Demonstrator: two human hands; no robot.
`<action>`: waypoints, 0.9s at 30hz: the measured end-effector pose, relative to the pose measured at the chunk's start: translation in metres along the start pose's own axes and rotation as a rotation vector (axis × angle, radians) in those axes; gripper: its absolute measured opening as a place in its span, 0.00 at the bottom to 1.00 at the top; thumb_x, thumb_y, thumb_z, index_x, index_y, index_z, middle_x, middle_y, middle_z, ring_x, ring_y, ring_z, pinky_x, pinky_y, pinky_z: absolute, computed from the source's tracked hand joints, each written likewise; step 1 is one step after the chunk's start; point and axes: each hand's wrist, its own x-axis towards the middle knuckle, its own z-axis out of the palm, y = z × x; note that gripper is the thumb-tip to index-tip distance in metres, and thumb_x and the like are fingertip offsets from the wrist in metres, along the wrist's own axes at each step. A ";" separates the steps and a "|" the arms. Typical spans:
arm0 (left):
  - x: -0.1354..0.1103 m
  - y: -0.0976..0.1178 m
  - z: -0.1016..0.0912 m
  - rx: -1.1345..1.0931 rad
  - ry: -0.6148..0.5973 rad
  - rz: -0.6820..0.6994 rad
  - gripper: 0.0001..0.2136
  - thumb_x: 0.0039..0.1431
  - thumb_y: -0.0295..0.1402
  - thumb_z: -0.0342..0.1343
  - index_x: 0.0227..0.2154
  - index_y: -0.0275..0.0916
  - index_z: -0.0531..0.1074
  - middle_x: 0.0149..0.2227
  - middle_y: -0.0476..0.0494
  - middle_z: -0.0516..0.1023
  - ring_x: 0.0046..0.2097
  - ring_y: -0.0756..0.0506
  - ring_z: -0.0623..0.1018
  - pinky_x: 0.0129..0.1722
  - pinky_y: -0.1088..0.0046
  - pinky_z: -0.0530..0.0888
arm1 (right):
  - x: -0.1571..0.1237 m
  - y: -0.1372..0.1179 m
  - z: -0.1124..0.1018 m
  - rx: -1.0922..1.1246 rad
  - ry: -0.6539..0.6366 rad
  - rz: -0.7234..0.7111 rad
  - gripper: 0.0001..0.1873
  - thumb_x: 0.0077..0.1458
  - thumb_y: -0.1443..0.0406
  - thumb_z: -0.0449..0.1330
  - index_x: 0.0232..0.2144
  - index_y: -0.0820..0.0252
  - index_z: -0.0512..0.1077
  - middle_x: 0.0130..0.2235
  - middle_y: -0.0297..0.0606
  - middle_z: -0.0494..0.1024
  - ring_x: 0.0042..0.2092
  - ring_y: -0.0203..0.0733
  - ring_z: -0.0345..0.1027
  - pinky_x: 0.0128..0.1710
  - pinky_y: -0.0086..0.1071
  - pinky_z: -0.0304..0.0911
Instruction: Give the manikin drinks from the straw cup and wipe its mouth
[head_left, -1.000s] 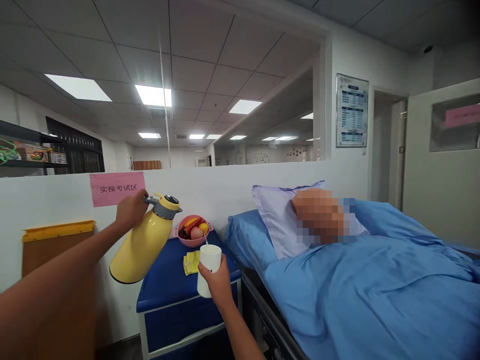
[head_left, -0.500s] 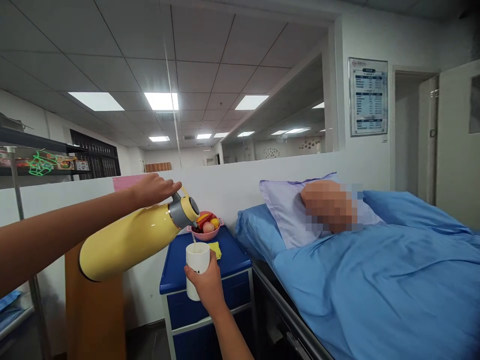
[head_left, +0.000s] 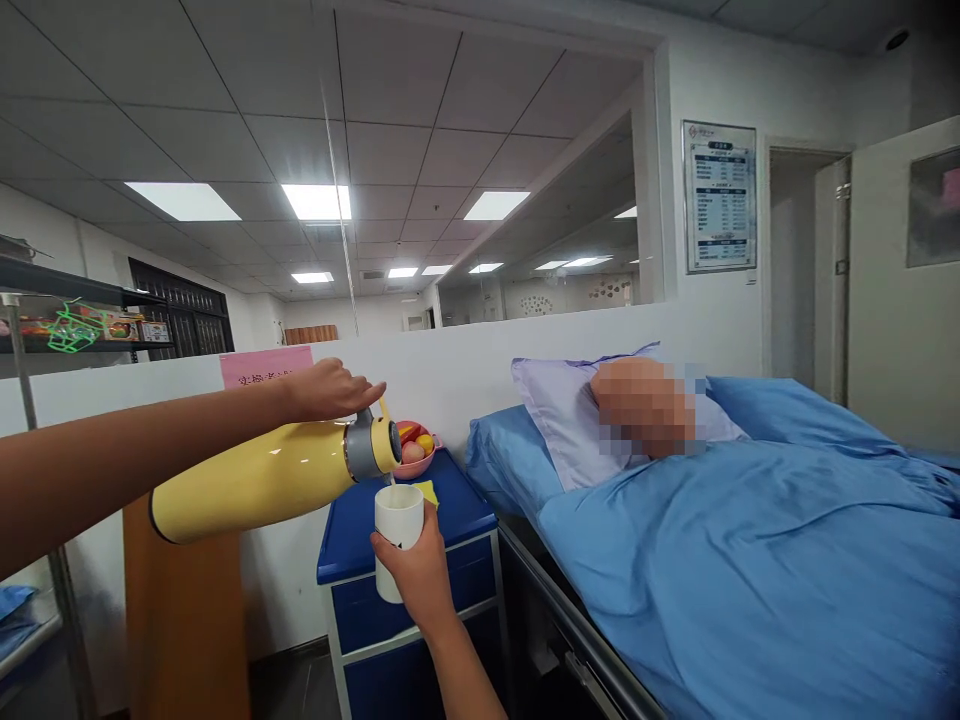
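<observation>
My left hand (head_left: 330, 388) is closed round the grey handle of a yellow thermos jug (head_left: 262, 475), which lies tilted almost level. Its spout is just above the rim of a white cup (head_left: 399, 510), and a thin stream shows between them. Fingers and thumb of my right hand (head_left: 421, 570) wrap the cup, keeping it upright in front of the blue bedside cabinet (head_left: 465, 500). How full the cup is, I cannot tell.
A pink basket of fruit (head_left: 416, 462) and a yellow cloth-like item (head_left: 427, 492) sit on the cabinet. To the right is a bed with a blue quilt (head_left: 712, 560), a pillow (head_left: 547, 410) and a blurred head. A metal pole (head_left: 30, 400) stands at left.
My left hand has moved slightly right and down, and the jug is tipped closer to level, its spout nearer the cup. The view has turned a little to the right.
</observation>
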 end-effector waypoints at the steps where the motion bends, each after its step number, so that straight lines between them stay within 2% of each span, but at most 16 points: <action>1: 0.002 0.002 0.000 0.002 -0.001 0.014 0.21 0.61 0.19 0.46 0.57 0.35 0.63 0.29 0.43 0.78 0.25 0.48 0.75 0.25 0.72 0.61 | 0.000 0.000 0.000 -0.001 -0.004 0.001 0.25 0.41 0.64 0.68 0.44 0.58 0.67 0.36 0.34 0.76 0.36 0.43 0.69 0.37 0.33 0.64; 8: 0.011 0.011 -0.001 -0.026 0.072 0.084 0.19 0.60 0.20 0.49 0.54 0.36 0.66 0.30 0.43 0.79 0.24 0.49 0.75 0.24 0.72 0.60 | -0.001 0.003 0.000 -0.031 0.003 0.012 0.27 0.39 0.64 0.68 0.44 0.58 0.67 0.36 0.34 0.76 0.35 0.43 0.69 0.36 0.33 0.64; 12: 0.014 0.018 -0.003 -0.026 0.087 0.111 0.17 0.60 0.20 0.47 0.51 0.36 0.67 0.28 0.44 0.79 0.23 0.49 0.75 0.24 0.71 0.59 | -0.001 0.007 0.001 -0.019 0.013 -0.011 0.27 0.39 0.63 0.68 0.44 0.57 0.67 0.36 0.34 0.77 0.34 0.43 0.69 0.35 0.34 0.64; 18: 0.024 0.024 0.001 -0.053 0.252 0.176 0.15 0.59 0.19 0.48 0.47 0.35 0.68 0.25 0.44 0.77 0.21 0.50 0.73 0.22 0.73 0.59 | -0.003 0.011 -0.002 0.002 0.003 0.018 0.25 0.39 0.64 0.67 0.43 0.56 0.67 0.34 0.33 0.76 0.32 0.42 0.68 0.34 0.33 0.63; 22: 0.033 0.025 0.002 -0.008 0.256 0.214 0.14 0.59 0.21 0.51 0.49 0.34 0.67 0.25 0.44 0.77 0.20 0.50 0.73 0.22 0.73 0.59 | -0.003 0.012 -0.005 -0.003 -0.002 0.034 0.27 0.39 0.64 0.67 0.45 0.56 0.66 0.35 0.34 0.76 0.34 0.43 0.69 0.34 0.34 0.63; 27: 0.042 0.024 -0.008 0.089 0.216 0.248 0.15 0.59 0.22 0.52 0.50 0.32 0.67 0.25 0.44 0.77 0.21 0.48 0.73 0.21 0.72 0.58 | -0.002 0.012 -0.009 -0.007 0.007 0.037 0.28 0.39 0.65 0.67 0.45 0.56 0.66 0.35 0.35 0.76 0.34 0.44 0.69 0.34 0.34 0.63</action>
